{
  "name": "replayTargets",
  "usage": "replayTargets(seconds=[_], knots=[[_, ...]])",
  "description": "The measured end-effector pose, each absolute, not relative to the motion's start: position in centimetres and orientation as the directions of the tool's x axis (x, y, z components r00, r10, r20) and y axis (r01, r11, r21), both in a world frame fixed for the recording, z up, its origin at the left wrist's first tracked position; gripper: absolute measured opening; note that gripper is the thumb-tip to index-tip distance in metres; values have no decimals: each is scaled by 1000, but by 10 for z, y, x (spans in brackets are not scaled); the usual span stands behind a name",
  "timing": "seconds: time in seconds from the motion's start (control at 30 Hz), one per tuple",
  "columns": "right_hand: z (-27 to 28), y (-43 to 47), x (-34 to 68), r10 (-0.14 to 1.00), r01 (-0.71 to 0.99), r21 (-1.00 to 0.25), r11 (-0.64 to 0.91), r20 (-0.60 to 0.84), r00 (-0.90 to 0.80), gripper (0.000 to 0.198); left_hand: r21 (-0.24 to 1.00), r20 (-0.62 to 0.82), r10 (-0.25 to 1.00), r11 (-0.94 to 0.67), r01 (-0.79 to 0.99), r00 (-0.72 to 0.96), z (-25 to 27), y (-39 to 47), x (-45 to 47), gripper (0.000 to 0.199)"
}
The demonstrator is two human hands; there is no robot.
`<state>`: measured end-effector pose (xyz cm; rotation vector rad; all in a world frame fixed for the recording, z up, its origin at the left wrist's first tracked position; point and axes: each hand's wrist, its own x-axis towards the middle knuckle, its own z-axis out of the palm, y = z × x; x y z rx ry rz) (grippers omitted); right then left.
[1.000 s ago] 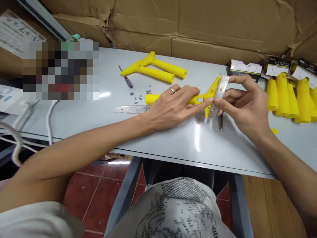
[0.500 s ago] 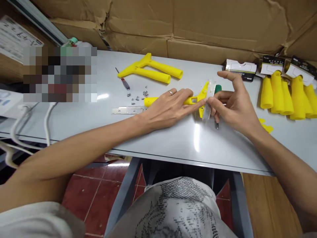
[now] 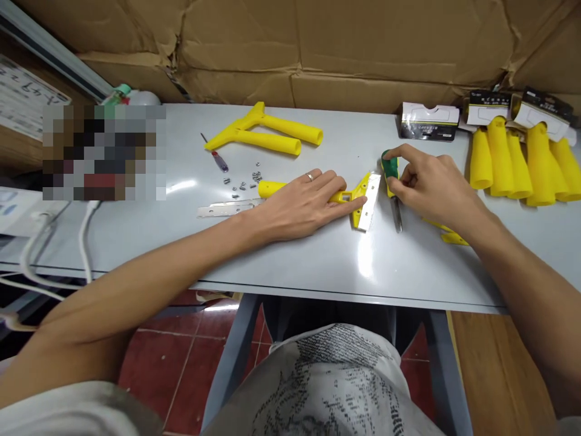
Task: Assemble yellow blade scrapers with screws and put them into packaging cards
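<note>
My left hand [image 3: 304, 204] lies over a yellow scraper [image 3: 356, 216], its fingers round the handle. The extended index finger presses on a flat metal blade [image 3: 371, 204] that rests along the scraper's head. Just to the right, my right hand [image 3: 438, 184] pinches the green and yellow handle of a screwdriver [image 3: 390, 168] between thumb and fingers. Its metal shaft points toward the table's front edge, apart from the blade. Several small screws [image 3: 256, 177] are scattered behind my left hand. Thin metal blades [image 3: 220, 209] lie beside my left wrist, partly hidden by it.
Two more yellow scraper handles [image 3: 267, 141] and a small screwdriver [image 3: 220, 161] lie farther back. Several yellow handles [image 3: 502, 163] and black-and-white packaging cards [image 3: 429, 121] are at the right. Small yellow pieces [image 3: 454, 239] sit below my right wrist. Cardboard [image 3: 345, 48] backs the table.
The metal blade has gone from standing tilted in my right fingers to lying flat on the scraper head. My right hand has let go of it and now grips the screwdriver handle.
</note>
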<state>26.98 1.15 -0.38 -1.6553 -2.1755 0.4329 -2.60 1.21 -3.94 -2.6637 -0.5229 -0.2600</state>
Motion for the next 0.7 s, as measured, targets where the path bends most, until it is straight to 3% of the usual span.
replayTargets(seconds=[0.47, 0.57, 0.63, 0.7], knots=[[-22, 51, 304, 950, 853, -440, 281, 253, -183, 39, -343, 277, 298, -857, 383, 914, -38, 14, -24, 49], [-2, 50, 311, 947, 884, -381, 271, 271, -174, 21, -352, 295, 278, -858, 375, 914, -37, 13, -23, 48], [16, 44, 320, 950, 901, -342, 267, 251, -187, 8, -350, 288, 290, -855, 382, 913, -37, 12, -22, 49], [31, 39, 333, 959, 909, -311, 278, 150, -243, 18, -349, 275, 303, -853, 388, 913, -37, 11, -21, 50]])
